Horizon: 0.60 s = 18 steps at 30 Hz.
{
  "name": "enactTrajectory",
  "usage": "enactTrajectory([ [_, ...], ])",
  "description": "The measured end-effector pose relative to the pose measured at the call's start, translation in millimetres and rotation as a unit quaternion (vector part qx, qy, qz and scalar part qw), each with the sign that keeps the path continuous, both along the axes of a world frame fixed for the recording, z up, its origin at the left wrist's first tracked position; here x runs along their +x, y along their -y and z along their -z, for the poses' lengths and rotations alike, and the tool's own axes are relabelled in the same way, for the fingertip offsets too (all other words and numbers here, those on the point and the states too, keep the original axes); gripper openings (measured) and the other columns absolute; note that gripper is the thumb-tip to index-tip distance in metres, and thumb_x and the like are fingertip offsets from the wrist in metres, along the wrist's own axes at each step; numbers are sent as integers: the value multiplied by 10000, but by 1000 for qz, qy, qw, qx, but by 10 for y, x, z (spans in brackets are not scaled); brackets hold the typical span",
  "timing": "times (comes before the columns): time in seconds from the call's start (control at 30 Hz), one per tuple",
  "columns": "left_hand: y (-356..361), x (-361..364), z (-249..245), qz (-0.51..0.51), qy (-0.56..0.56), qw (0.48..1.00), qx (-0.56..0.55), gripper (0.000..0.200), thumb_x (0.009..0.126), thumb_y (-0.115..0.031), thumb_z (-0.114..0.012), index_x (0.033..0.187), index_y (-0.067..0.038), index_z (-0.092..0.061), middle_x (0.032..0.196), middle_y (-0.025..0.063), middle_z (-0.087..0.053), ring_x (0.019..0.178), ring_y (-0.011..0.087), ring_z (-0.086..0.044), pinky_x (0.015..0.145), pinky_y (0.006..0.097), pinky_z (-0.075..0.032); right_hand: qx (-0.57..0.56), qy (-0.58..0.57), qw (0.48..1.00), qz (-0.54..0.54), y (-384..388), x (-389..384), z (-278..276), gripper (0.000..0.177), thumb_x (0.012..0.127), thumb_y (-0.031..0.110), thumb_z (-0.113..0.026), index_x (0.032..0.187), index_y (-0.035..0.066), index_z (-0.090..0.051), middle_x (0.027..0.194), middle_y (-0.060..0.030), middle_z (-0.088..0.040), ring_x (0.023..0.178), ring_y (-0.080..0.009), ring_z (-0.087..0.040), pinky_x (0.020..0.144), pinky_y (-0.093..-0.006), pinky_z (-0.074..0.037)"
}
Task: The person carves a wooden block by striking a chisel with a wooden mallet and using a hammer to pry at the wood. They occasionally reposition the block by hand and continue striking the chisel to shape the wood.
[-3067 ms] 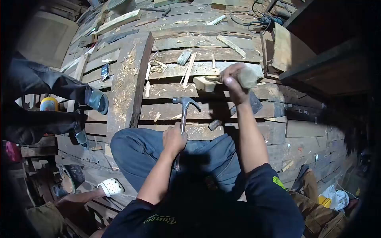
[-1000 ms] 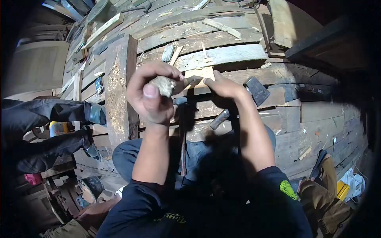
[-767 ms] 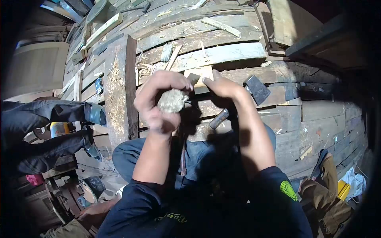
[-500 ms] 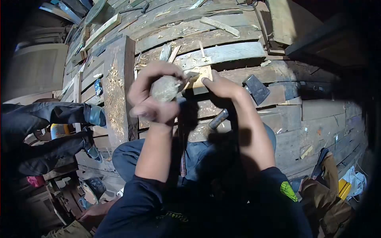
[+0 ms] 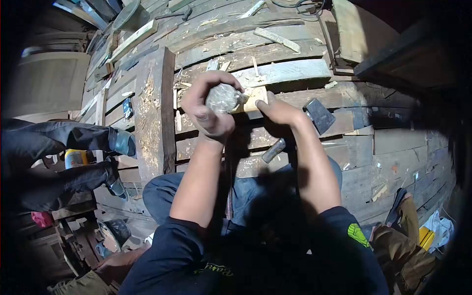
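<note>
My left hand [image 5: 206, 118] curls round a pale, greyish, rounded lump [image 5: 223, 99] with a crinkled, shiny surface. I cannot tell what this lump is. Just right of it, my right hand [image 5: 279, 109] grips a short light-coloured piece of wood [image 5: 253, 98], thumb on its upper face. The lump's right side comes close up to the wood. Below the left wrist a thin reddish-brown rod [image 5: 229, 199] runs down over my lap, its upper part in shadow. A dark square block [image 5: 319, 116] lies beside my right wrist, and a short grey cylinder [image 5: 273, 150] below that hand.
A thick beam [image 5: 156, 108] strewn with shavings stands on the left of the plank floor [image 5: 398, 167]. Beyond it are another person's legs [image 5: 59, 142]. A pale board [image 5: 285, 71] and a hammer [image 5: 182, 14] lie ahead. Brown cloth [image 5: 408, 236] is at lower right.
My left hand, blurred before, has moved slightly right and up with the lump, closer to the wood. The right hand stays nearly in place; the view has shifted a little.
</note>
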<state>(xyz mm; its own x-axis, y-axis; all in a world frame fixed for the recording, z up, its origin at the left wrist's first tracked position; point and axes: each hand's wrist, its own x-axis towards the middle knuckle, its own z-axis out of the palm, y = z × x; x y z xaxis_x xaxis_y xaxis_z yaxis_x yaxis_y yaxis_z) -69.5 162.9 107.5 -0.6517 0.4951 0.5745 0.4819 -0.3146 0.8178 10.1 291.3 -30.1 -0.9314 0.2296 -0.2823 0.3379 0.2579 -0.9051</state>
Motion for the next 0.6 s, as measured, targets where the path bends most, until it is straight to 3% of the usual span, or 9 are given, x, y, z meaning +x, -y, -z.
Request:
enactTrajectory([
  [0.07,90,-47,-40,-18,45,999,-8,905,738,-811,-249,842,47,-518,727,151,-542,642,242,-549,611,348,-480,-13,55,998,23,42,48,-129,587,920,372,-377,1257,-107,-348,1266,-262,-439,1225,-335,-393,1040,-343,-267],
  [0.17,219,-67,-210,75,126,973,178,927,735,-814,-229,854,57,-522,738,170,-542,656,263,-549,616,383,-486,65,109,991,32,-137,3,-128,584,908,320,-376,1253,-149,-334,1267,-353,-387,1214,-398,-390,1034,-375,-285],
  [0.23,225,-35,-304,76,116,977,164,928,738,-811,-228,856,60,-523,745,175,-543,661,266,-550,617,386,-487,88,-116,973,177,-188,79,-405,543,888,260,-394,1280,-110,-329,1276,-306,-411,1227,-378,-379,1037,-377,-277],
  [0.3,178,19,-294,55,101,988,106,922,755,-798,-212,866,61,-530,773,182,-552,686,267,-557,619,387,-490,-57,-284,951,110,-188,191,-761,604,782,109,-509,1349,29,-318,1296,-177,-419,1234,-243,-382,1036,-331,-282],
  [0.4,-21,131,-298,53,46,998,2,897,787,-768,-195,874,56,-538,789,155,-566,713,234,-564,660,347,-482,-57,-392,918,10,22,197,-1065,789,634,78,-618,1361,51,-312,1319,-142,-411,1249,-219,-375,1058,-329,-256],
  [0.43,-84,181,-312,59,27,998,-17,883,803,-753,-187,874,53,-540,795,143,-569,719,220,-565,677,327,-477,-19,-391,920,7,90,198,-1078,769,630,105,-665,1328,35,-350,1274,-136,-456,1197,-215,-427,1026,-328,-307],
  [0.5,-130,166,-299,60,-111,989,-74,778,896,-618,-141,907,41,-555,894,134,-577,809,210,-560,767,287,-439,-87,-312,946,11,195,195,-1065,704,631,113,-710,1261,17,-412,1196,-121,-514,1110,-202,-490,982,-321,-353],
  [0.57,-128,165,-398,66,-186,978,-74,701,926,-543,-167,960,38,-559,998,151,-555,915,217,-545,833,298,-414,-31,-367,929,44,170,196,-945,587,646,119,-745,1163,10,-487,1063,-86,-577,993,-171,-540,911,-310,-408],
  [0.6,-66,139,-413,8,-234,969,-80,644,938,-503,-202,1001,29,-557,1067,162,-528,988,228,-525,870,309,-394,-47,-368,927,56,141,212,-892,508,682,89,-713,1143,30,-509,1025,-67,-581,987,-161,-539,886,-317,-419],
])
